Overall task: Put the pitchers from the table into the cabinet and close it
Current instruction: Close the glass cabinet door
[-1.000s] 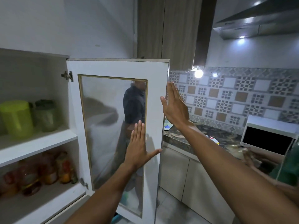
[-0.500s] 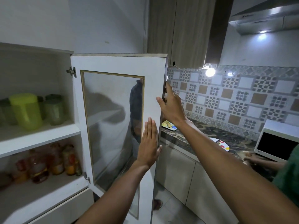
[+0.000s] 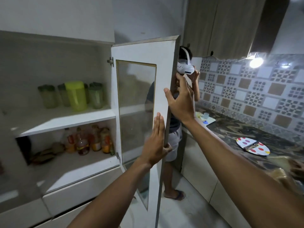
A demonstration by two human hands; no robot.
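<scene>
The white cabinet door (image 3: 162, 76) with a glass pane stands wide open, edge toward me. My right hand (image 3: 181, 100) grips its free edge, thumb on the inner face, fingers wrapped behind. My left hand (image 3: 156, 142) lies flat on the inner face lower down, thumb hooked around the edge. On the cabinet's upper shelf (image 3: 65, 120) stand a yellow-green pitcher (image 3: 76, 95) and several pale green pitchers (image 3: 96, 95) behind and beside it.
The lower shelf holds several bottles (image 3: 92, 140). Behind the door stands a person (image 3: 184, 89) wearing a white headset. To the right runs a dark stone counter (image 3: 246, 134) with a dotted plate (image 3: 252, 146) and a blue cup (image 3: 206, 115).
The door has swung further open, now nearly edge-on to me. My right hand went from flat against the door to gripping its edge. My left hand slid to the edge.
</scene>
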